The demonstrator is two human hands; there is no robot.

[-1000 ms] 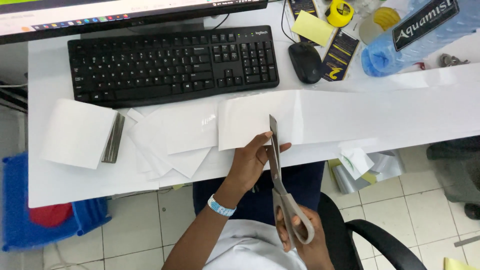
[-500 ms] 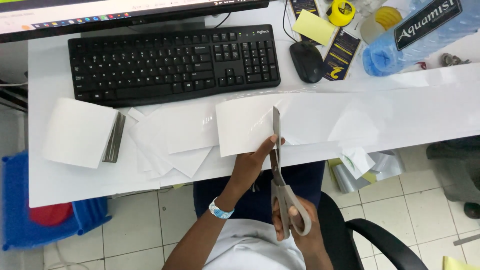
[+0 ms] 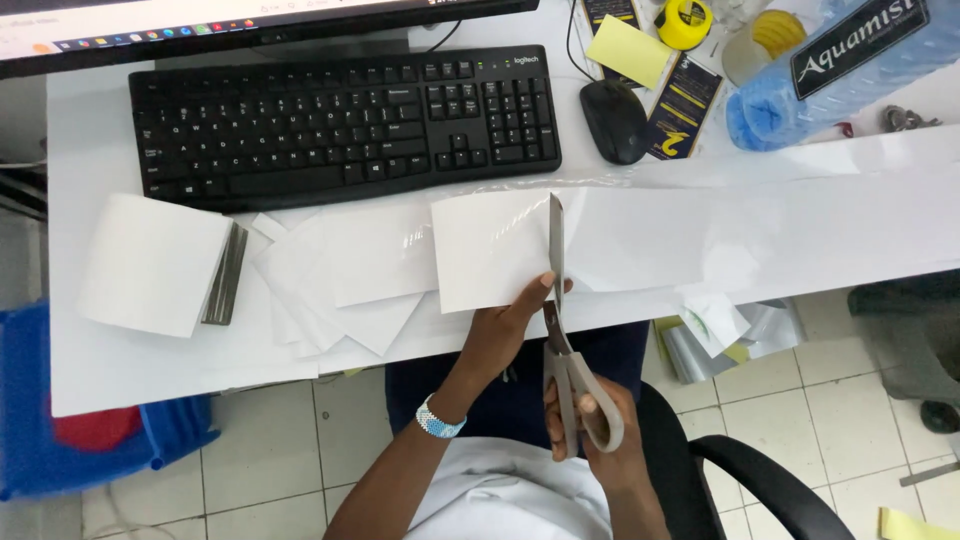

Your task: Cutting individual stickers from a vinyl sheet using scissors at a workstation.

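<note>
Grey scissors (image 3: 557, 300) upright, blades shut through glossy white sheet (image 3: 490, 250).

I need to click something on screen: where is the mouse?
In the head view, the black mouse sits at the upper right of the white desk, just right of the black keyboard and below a yellow sticky note pad.

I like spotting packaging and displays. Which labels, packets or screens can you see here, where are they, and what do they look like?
Monitor screen: top left, behind the keyboard; lit, pale, with a row of small icons.
Bottle label: top right, on a lying blue water bottle; black band, white lettering.
Dark card: right of the mouse; black with yellow marks.
Yellow sticky pad: top, near the mouse; plain.
</note>
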